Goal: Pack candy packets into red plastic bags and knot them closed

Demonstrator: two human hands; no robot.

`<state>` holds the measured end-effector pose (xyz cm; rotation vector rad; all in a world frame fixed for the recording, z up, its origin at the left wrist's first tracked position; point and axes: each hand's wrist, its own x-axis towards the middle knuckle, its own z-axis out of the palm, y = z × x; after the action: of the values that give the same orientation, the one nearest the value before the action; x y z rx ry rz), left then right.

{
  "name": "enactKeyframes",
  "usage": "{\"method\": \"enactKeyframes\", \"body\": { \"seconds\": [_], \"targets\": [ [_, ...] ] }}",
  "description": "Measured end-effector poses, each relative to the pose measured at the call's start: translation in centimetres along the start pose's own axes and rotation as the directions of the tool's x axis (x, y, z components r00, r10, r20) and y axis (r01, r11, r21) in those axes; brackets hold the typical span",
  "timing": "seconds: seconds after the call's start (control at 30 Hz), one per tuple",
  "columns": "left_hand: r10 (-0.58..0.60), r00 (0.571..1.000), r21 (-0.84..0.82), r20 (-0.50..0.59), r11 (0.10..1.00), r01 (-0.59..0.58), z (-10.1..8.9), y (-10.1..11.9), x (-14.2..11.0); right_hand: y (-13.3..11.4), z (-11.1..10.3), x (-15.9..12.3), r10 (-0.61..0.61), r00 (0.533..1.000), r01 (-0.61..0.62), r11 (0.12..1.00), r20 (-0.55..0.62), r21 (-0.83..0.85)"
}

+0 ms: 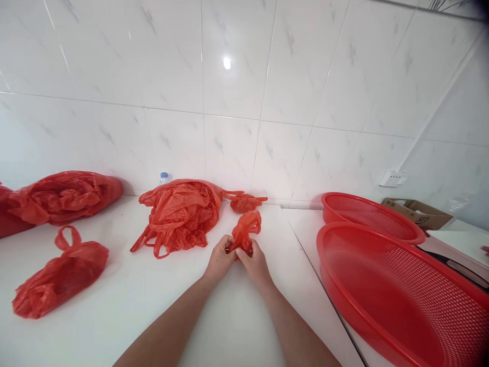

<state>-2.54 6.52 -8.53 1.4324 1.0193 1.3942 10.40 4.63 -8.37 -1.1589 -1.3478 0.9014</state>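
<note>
Both my hands meet at the middle of the white counter (126, 306), closed on a small crumpled red plastic bag (246, 229). My left hand (219, 259) grips its lower left part, fingers curled around the plastic. My right hand (255, 262) pinches it from the right. The bag's loose top sticks up above my fingers. Just behind lies a small knotted red bag (244, 202), and to its left a big loose heap of red bags (179, 216).
A filled red bag (61, 278) lies at the left front, a larger one (66, 196) at the back left. Two red perforated baskets (405, 285) (372, 215) stand on the right. A bottle cap (164, 177) shows behind the heap. A cardboard box (418, 211) sits far right.
</note>
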Motion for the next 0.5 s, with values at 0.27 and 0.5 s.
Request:
{"method": "enactKeyframes", "body": {
  "seconds": [0.27, 0.5],
  "targets": [
    [-0.101, 0.993, -0.233, -0.060, 0.969, 0.084, -0.7, -1.3, 0.5, 1.1, -2.5, 1.5, 0.243, 0.952, -0.152, 0.901, -0.184, 0.407],
    [-0.107, 0.987, -0.183, -0.123, 0.980, 0.083, -1.2, -1.5, 0.8, 1.1, -4.8, 2.6, 0.341, 0.875, -0.101, 0.824, -0.344, 0.558]
  ]
}}
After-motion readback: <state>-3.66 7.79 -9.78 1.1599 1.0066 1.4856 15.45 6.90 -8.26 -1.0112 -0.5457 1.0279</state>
